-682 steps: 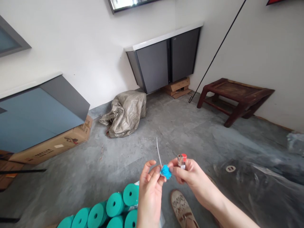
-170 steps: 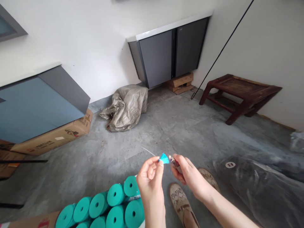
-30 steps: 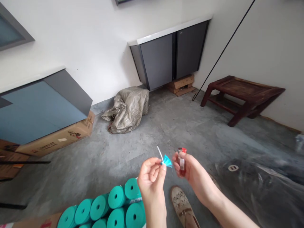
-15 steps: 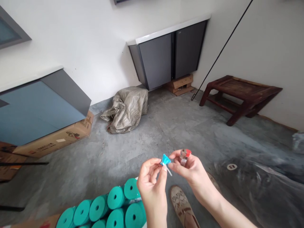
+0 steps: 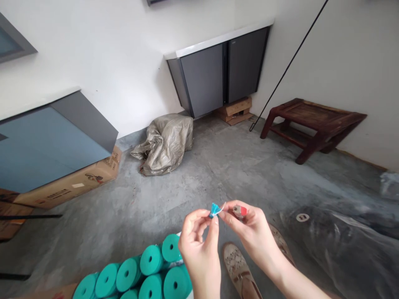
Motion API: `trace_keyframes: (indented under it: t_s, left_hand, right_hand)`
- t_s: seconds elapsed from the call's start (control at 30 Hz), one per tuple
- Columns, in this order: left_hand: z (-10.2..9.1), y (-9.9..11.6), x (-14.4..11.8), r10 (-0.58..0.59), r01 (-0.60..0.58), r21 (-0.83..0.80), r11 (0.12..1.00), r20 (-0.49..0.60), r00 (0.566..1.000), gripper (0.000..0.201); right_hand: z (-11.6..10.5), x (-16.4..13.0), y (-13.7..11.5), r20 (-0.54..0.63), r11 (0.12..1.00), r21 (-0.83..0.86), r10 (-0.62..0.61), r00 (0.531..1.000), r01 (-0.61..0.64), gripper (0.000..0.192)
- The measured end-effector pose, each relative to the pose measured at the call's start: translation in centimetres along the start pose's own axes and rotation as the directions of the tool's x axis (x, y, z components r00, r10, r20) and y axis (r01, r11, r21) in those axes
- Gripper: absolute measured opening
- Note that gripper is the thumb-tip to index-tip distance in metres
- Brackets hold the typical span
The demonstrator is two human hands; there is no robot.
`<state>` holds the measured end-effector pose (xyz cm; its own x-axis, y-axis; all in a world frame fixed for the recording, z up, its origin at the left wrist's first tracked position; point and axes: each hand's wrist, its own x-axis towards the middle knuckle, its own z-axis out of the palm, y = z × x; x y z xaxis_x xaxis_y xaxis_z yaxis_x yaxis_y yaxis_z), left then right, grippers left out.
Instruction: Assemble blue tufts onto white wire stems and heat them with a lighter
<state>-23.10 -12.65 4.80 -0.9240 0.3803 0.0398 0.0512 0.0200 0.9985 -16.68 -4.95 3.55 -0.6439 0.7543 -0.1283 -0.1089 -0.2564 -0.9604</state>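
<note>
My left hand (image 5: 201, 236) pinches a small blue fanned bunch (image 5: 214, 209) between thumb and index finger, its pleated or stranded end pointing up. A thin white strip (image 5: 222, 207) comes off the base of the bunch. The thumb and index fingertips of my right hand (image 5: 249, 220) close on this strip, just right of the bunch. In the curl of the same hand sits a small red-and-grey object (image 5: 240, 211), partly covered by the fingers; its kind is unclear. Both hands are held in the air above the floor, close together.
Rows of green rolls (image 5: 151, 259) stand at the lower left. A crumpled sack (image 5: 170, 143) lies by the wall near a grey cabinet (image 5: 204, 79). To the right are a wooden stool (image 5: 314, 120) and black plastic-wrapped goods (image 5: 346, 249). Cardboard boxes (image 5: 71, 187) sit left.
My right fingertips have taken the white strip, which hung downward before and now runs up to the right. The red-and-grey object has tipped lower in my right hand.
</note>
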Motion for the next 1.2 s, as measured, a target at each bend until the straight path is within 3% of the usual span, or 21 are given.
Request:
trace_keyframes:
  t_s: [0.3,0.5,0.63,0.87,1.03,1.2]
  left_hand:
    - [0.1,0.0,0.1,0.006,-0.006,-0.001,1.0,0.001,1.0,0.024]
    - [0.1,-0.3,0.1,0.06,-0.058,0.026,0.998,-0.061,0.996,0.024]
    - [0.0,-0.4,0.1,0.103,-0.098,0.064,0.993,-0.081,0.991,0.022]
    - [-0.1,-0.6,0.0,0.152,-0.144,0.114,0.983,-0.065,0.986,0.019]
    - [-0.4,-1.1,-0.2,0.231,-0.228,0.231,0.946,0.012,0.973,0.016]
    - [-0.4,-1.3,-0.3,0.299,-0.294,0.281,0.913,0.026,0.954,0.014]
  right_hand:
    - [0.0,0.2,-0.2,0.048,0.998,0.034,-0.05,0.998,0.048,0.028]
    - [-0.1,-0.2,-0.4,0.06,0.979,-0.185,-0.074,0.995,0.084,0.027]
    - [-0.1,-0.3,-0.5,0.051,0.972,-0.215,-0.085,0.995,0.094,0.027]
    - [-0.3,0.1,-0.1,-0.003,0.993,-0.104,-0.056,0.998,0.055,0.027]
    - [0.1,0.3,-0.3,0.049,0.99,0.134,0.042,0.998,-0.048,0.024]
    - [0.2,0.2,-0.3,0.047,0.99,0.133,0.04,0.998,-0.046,0.024]
